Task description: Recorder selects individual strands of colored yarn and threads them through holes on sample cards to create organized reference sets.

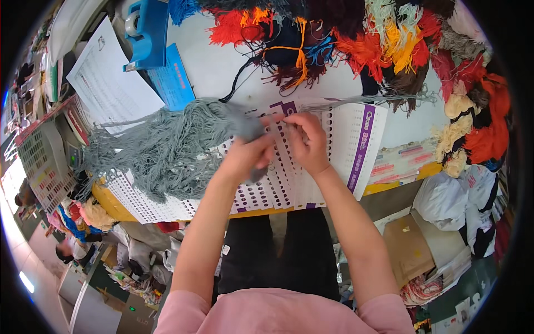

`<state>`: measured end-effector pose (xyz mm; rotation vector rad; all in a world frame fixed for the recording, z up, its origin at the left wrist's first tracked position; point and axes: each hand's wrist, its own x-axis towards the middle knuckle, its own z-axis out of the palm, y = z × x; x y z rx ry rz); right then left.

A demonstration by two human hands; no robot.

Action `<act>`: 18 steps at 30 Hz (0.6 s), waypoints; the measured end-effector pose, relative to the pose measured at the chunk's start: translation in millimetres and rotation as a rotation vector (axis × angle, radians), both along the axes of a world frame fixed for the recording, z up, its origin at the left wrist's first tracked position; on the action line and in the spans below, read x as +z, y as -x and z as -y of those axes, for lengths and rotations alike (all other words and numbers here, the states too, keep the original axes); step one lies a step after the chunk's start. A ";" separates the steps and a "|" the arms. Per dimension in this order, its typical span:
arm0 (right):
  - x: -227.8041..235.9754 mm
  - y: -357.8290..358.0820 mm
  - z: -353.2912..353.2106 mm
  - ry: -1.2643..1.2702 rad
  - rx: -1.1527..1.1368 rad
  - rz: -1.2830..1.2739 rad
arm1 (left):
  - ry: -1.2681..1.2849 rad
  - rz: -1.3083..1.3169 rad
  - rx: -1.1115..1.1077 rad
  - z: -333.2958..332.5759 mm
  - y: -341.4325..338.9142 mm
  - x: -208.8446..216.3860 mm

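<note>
A large tangled heap of grey-green yarn (pixel 183 142) spreads over the left half of the table. My left hand (pixel 250 153) is wrapped round a bunched part of this yarn at the heap's right side, smeared by motion. Close beside it, my right hand (pixel 308 139) has its thumb and forefinger pressed together near the left fingertips; whatever they pinch is too fine to make out. Both hands are above a printed colour chart (pixel 339 150) with purple bands and rows of dark dots. A thin grey strand (pixel 378 100) runs rightward across the chart's upper edge.
Yarn bundles (pixel 356 50) in red, orange, black and brown line the table's far side. At the far left stand a blue tape dispenser (pixel 147 33), a blue booklet (pixel 172 80) and a printed sheet (pixel 108 72). White plastic bags (pixel 445 195) and a cardboard box (pixel 409 245) lie right of me.
</note>
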<state>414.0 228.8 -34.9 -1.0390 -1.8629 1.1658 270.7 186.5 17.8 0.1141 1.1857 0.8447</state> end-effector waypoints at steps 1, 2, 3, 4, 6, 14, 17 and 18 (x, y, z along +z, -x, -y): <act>1.5 4.1 0.0 0.050 -0.014 -0.038 | -0.002 -0.242 -0.144 -3.3 -7.9 -6.6; 0.3 3.3 -0.9 0.099 -0.036 -0.065 | -0.035 -0.375 -0.223 -7.3 -13.9 -11.1; -4.0 4.5 -1.6 -0.074 -0.018 0.066 | -0.014 -0.457 -0.214 -4.4 -10.9 -8.9; -3.9 4.8 0.3 -0.073 -0.017 0.068 | 0.008 -0.541 -0.206 1.7 -0.4 -1.3; 9.3 8.7 -1.6 -0.049 0.032 0.345 | 0.205 -0.478 -0.069 11.8 43.3 40.0; 0.7 8.7 2.9 -0.066 0.021 0.393 | 0.125 -0.323 0.901 106.5 200.8 120.4; 11.7 5.2 0.3 -0.072 0.004 0.310 | 0.179 -0.107 0.430 82.5 102.1 143.6; 14.6 2.8 0.9 -0.076 0.005 0.318 | 0.196 -0.146 0.272 75.0 72.6 140.2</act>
